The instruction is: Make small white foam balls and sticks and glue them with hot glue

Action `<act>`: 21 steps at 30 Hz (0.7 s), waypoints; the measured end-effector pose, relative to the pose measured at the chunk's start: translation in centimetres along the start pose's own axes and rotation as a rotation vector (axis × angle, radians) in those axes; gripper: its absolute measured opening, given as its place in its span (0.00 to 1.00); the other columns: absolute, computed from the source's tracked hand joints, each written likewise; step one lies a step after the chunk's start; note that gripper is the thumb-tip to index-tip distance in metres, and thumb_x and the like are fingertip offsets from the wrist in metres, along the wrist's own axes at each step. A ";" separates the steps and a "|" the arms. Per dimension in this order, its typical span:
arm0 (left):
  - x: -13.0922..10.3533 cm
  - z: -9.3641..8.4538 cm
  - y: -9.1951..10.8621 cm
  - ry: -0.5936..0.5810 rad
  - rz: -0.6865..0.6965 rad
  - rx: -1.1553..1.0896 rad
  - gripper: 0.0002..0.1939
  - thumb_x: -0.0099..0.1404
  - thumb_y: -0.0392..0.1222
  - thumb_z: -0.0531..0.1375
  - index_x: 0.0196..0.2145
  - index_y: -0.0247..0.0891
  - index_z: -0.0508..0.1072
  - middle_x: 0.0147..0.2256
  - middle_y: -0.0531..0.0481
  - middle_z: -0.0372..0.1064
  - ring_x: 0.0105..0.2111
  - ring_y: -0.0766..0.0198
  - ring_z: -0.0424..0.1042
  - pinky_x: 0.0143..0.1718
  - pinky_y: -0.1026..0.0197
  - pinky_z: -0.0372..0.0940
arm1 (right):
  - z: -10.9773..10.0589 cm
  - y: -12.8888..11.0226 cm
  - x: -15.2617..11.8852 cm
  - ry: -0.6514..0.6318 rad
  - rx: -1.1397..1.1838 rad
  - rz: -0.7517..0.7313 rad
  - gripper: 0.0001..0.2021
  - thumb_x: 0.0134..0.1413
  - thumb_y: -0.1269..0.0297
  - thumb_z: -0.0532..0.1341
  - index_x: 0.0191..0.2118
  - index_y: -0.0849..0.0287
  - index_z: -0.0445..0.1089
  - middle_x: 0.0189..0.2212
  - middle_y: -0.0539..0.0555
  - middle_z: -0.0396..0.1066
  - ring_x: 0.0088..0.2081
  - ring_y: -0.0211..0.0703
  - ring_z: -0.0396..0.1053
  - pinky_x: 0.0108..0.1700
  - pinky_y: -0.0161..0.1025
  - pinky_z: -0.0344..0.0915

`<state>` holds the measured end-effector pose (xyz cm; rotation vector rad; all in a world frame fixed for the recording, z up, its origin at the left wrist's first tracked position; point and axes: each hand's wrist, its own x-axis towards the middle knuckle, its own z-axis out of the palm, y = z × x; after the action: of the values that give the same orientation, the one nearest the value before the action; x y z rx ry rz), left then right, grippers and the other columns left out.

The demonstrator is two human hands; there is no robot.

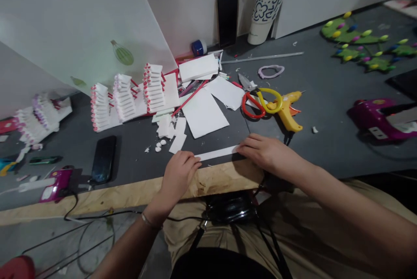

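A narrow white strip [217, 153], paper or thin foam, lies along the table's front edge. My left hand [180, 170] is closed on its left end, fingertips pressed together. The right end is pinched by my right hand [260, 151]. Just beyond the strip lie white sheets [205, 112] and small white cut pieces [178, 143]. Scissors with red and yellow handles [257, 99] rest behind my right hand, beside a yellow glue gun [289, 112].
Rows of white pieces with pink tips [153, 92] stand at the left. A dark phone [103, 159] lies near the front edge; another phone [227, 16] leans on the wall by a tumbler [265, 10]. Purple devices [381, 118] and green decorations [353, 36] are at right. A black cable [130, 212] hangs below.
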<state>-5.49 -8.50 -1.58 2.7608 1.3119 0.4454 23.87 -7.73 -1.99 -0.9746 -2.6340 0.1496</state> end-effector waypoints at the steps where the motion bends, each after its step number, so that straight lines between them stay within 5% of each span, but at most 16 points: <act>1: 0.4 -0.1 0.0 0.002 0.016 0.017 0.07 0.67 0.38 0.56 0.36 0.35 0.74 0.33 0.47 0.70 0.34 0.61 0.66 0.35 0.60 0.63 | 0.0 0.0 0.2 0.001 -0.013 -0.011 0.12 0.60 0.77 0.52 0.39 0.64 0.72 0.33 0.59 0.72 0.35 0.46 0.65 0.35 0.39 0.65; 9: 1.1 -0.5 0.4 -0.041 0.134 0.220 0.07 0.67 0.41 0.56 0.35 0.36 0.72 0.33 0.47 0.72 0.33 0.59 0.66 0.32 0.57 0.56 | 0.9 -0.2 0.9 0.087 -0.123 0.037 0.11 0.58 0.75 0.54 0.28 0.61 0.69 0.27 0.56 0.69 0.30 0.43 0.61 0.33 0.38 0.57; 21: 1.7 0.1 0.4 0.014 0.137 0.229 0.07 0.67 0.37 0.55 0.32 0.36 0.71 0.29 0.50 0.72 0.31 0.62 0.66 0.31 0.57 0.53 | 0.9 -0.9 1.1 0.084 -0.182 0.077 0.05 0.58 0.68 0.59 0.37 0.58 0.72 0.32 0.54 0.72 0.35 0.45 0.61 0.34 0.39 0.53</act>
<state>-4.17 -7.49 -1.19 3.0536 1.2541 0.3411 22.24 -7.66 -2.38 -1.1159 -2.5691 -0.1133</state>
